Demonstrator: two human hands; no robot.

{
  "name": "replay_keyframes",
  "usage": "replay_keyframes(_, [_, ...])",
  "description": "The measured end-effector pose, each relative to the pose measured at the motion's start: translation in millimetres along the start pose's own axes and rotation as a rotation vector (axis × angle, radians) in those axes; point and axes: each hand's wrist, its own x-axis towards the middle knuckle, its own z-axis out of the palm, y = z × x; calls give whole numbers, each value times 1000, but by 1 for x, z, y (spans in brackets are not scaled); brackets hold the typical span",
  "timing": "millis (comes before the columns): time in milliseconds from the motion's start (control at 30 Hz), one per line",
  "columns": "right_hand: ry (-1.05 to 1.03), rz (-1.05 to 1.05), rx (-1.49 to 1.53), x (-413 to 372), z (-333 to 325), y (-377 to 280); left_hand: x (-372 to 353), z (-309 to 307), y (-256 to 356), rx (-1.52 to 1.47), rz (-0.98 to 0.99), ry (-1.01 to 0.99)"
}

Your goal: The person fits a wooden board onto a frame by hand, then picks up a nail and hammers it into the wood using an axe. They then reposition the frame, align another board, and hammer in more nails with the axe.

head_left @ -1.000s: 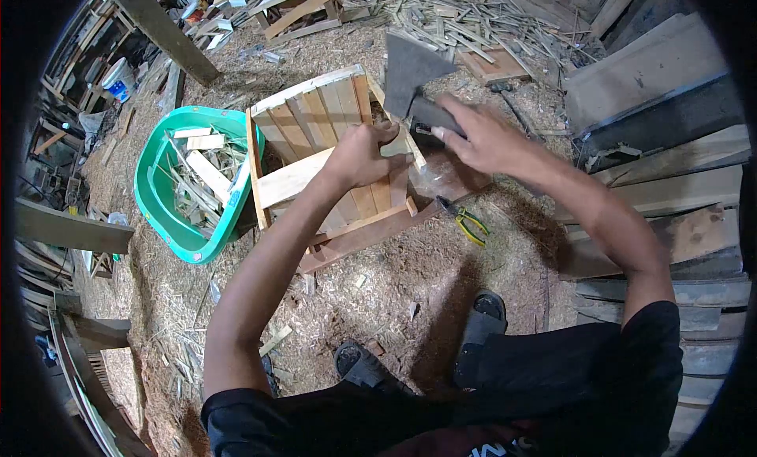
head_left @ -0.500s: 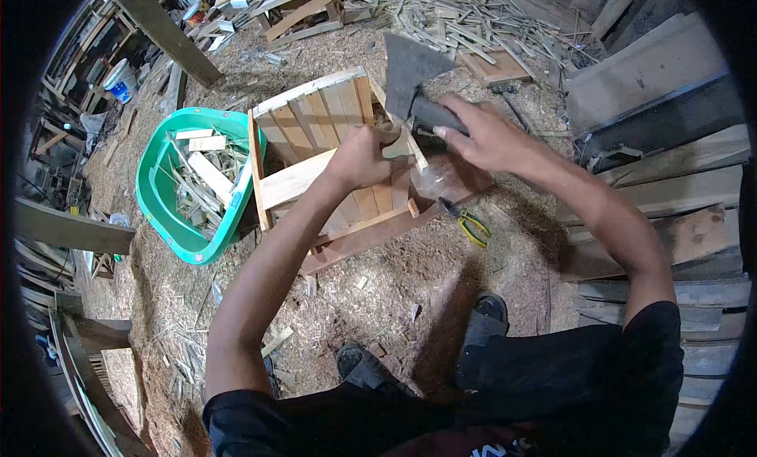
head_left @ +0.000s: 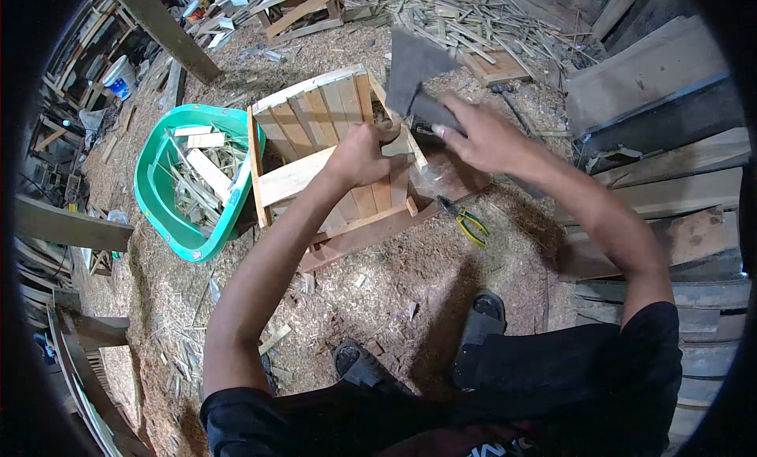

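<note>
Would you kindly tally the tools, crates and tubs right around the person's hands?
Tools: 2, hatchet in the right hand, pliers on the ground
Crates: 1, wooden crate under the left hand
Tubs: 1, green tub
Total: 4

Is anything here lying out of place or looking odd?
Yellow-handled pliers lie loose in the sawdust beside the wooden crate, unlike the hatchet in the right hand and the wood piece in the left hand.
</note>
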Motion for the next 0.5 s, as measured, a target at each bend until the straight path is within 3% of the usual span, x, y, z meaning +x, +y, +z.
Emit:
replay_keyframes(167, [-69, 110, 68, 3, 3, 10, 0, 5, -7, -40, 73, 93])
replay_keyframes(267, [101, -74, 24, 0, -2, 3, 0, 10, -10, -91, 109, 137])
replay_keyframes(367, [16, -17, -25, -2, 5, 6, -1, 12, -12, -101, 126, 166])
replay_keyframes(500, [36, -15, -12, 0, 0, 1, -2, 3, -2, -23, 54, 64])
